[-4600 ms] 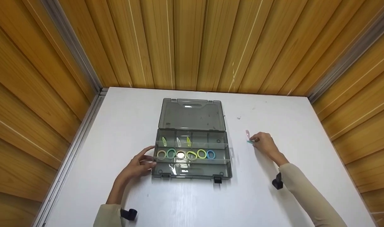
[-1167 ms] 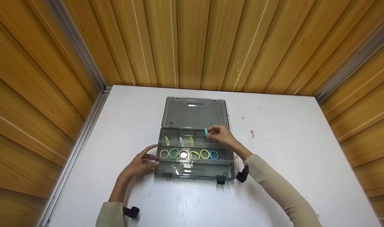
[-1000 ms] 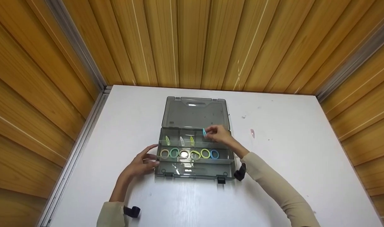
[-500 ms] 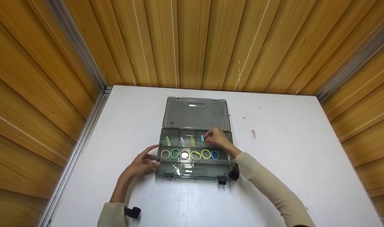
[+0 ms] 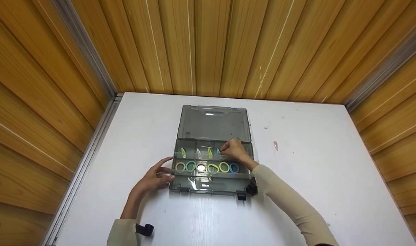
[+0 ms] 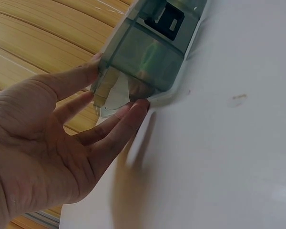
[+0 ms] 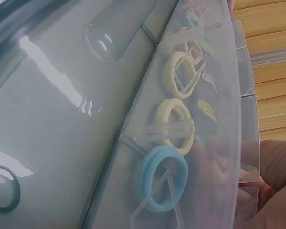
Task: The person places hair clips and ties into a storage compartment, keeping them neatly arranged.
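Note:
A smoky grey compartment box (image 5: 214, 123) lies with its lid folded back. My right hand (image 5: 234, 149) is over its back row and pinches a blue hair clip (image 5: 218, 151), lowered into that row. Beside it stand a yellow clip (image 5: 210, 153), a white clip (image 5: 199, 153) and a yellow-green clip (image 5: 183, 152). Several ring-shaped hair ties fill the middle row, with a blue hair tie (image 7: 146, 176) at its right. My left hand (image 5: 153, 179) touches the box's left side with fairly straight fingers. In the right wrist view, the box's clear divider veils my right fingertips.
A pink hair clip (image 5: 275, 145) lies on the white table (image 5: 313, 153) to the right of the box. Small specks (image 5: 266, 127) dot the tabletop. Wood-patterned walls (image 5: 208, 51) close off the back and sides. Two black latches sit at the box's front, one of them a latch (image 5: 241, 196) at the right.
My right hand has picked the blue clip off the table, carried it left over the box and lowered it into the back row. My left hand has stayed at the box's side.

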The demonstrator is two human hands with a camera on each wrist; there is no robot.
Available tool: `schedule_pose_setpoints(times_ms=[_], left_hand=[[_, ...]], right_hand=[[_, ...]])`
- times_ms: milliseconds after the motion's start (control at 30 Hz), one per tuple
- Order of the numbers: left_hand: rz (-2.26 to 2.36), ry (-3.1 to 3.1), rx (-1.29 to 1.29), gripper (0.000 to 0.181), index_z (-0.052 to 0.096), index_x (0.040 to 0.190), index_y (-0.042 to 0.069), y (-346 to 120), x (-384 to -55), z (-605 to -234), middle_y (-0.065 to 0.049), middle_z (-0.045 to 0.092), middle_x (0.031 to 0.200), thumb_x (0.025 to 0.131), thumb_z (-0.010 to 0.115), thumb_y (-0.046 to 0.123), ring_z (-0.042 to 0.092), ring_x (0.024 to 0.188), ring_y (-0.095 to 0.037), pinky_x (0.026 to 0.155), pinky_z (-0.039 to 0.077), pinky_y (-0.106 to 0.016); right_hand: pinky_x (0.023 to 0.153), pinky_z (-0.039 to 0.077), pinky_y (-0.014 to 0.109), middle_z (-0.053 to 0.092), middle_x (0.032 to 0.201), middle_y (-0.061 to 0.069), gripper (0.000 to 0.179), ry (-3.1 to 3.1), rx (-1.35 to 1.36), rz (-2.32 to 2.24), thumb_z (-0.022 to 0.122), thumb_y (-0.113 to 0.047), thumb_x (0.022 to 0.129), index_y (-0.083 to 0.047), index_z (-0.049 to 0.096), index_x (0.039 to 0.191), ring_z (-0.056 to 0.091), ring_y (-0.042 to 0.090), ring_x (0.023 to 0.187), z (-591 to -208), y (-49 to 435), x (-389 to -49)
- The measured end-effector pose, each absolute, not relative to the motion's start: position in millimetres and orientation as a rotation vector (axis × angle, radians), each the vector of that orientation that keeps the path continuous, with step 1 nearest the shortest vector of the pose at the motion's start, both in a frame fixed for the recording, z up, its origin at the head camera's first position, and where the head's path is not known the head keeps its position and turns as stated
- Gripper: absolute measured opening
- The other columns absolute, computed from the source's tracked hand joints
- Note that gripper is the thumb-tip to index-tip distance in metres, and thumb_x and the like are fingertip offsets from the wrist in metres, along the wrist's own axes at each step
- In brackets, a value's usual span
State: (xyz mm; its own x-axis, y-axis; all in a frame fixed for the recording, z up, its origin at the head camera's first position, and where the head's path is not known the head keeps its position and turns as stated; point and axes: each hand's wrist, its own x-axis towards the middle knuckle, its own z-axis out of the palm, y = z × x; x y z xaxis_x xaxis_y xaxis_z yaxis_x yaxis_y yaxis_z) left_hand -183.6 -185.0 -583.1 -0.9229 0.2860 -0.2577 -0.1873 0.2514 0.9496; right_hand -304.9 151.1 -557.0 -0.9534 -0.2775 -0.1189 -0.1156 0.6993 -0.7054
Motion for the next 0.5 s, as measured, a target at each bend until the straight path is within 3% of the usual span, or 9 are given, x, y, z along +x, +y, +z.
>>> schedule_pose_setpoints(times_ms=[500], left_hand=[[1.722, 2.146, 0.07, 0.078, 0.033, 0.16, 0.017, -184.0, -182.9, -581.8, -0.03, 0.057, 0.133, 0.094, 0.074, 0.012, 0.069, 0.105, -0.022, 0.094, 0.059, -0.048]], right_hand=[[0.082, 0.061, 0.045, 0.079, 0.09, 0.018, 0.011, 2.737, -0.259, -1.029, 0.082, -0.004, 0.081, 0.003, 0.08, 0.089, 0.075, 0.03, 0.084, -555.8, 147.3, -303.8]])
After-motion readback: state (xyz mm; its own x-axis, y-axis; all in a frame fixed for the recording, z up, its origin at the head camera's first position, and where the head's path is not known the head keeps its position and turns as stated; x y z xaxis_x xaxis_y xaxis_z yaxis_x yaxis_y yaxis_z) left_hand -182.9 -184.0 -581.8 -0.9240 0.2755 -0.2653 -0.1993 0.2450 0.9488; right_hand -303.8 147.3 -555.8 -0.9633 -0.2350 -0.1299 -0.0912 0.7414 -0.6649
